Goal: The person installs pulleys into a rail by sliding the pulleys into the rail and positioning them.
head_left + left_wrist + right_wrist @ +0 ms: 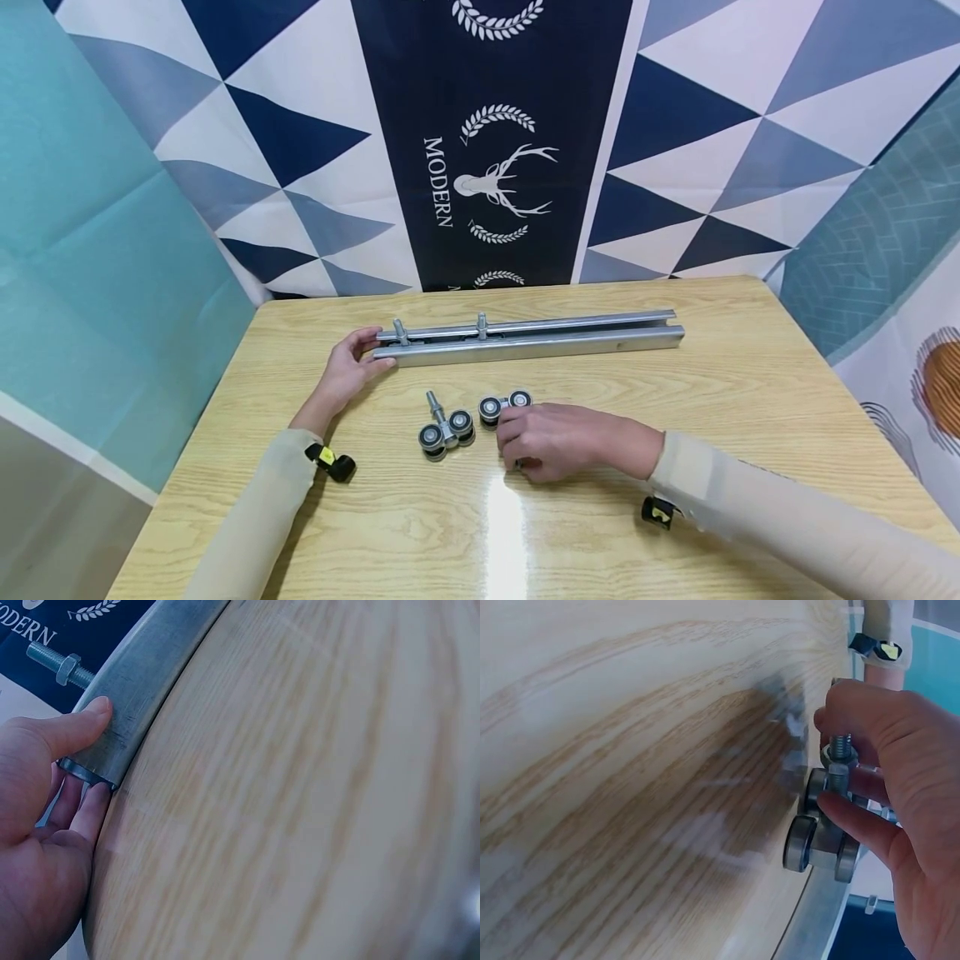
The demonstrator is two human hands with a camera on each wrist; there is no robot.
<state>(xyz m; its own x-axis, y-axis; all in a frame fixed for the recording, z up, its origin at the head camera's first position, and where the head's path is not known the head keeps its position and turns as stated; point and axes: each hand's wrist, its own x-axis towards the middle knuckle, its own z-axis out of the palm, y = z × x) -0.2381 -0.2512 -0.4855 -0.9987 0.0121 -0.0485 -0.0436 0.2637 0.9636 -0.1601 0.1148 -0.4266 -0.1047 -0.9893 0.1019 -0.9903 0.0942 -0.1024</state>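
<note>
My left hand (349, 367) grips the left end of a long metal channel track (540, 345). In the left wrist view its thumb lies on the track's side wall, with fingertips at the end opening. Two upright threaded bolts (482, 325) stick up through the slot, their lower parts hidden inside. With my right hand (558, 439) I hold a wheeled roller trolley (826, 836) around its bolt, seen close in the right wrist view. To the left of that hand, a second roller trolley (448, 429) lies on the table, its bolt slanting toward the track.
The wooden table (360, 533) reaches back to a patterned cloth (495, 150) with a deer print. Light teal panels (97, 250) stand along the left side. Each sleeve carries a small strapped camera, one at the left wrist (330, 462).
</note>
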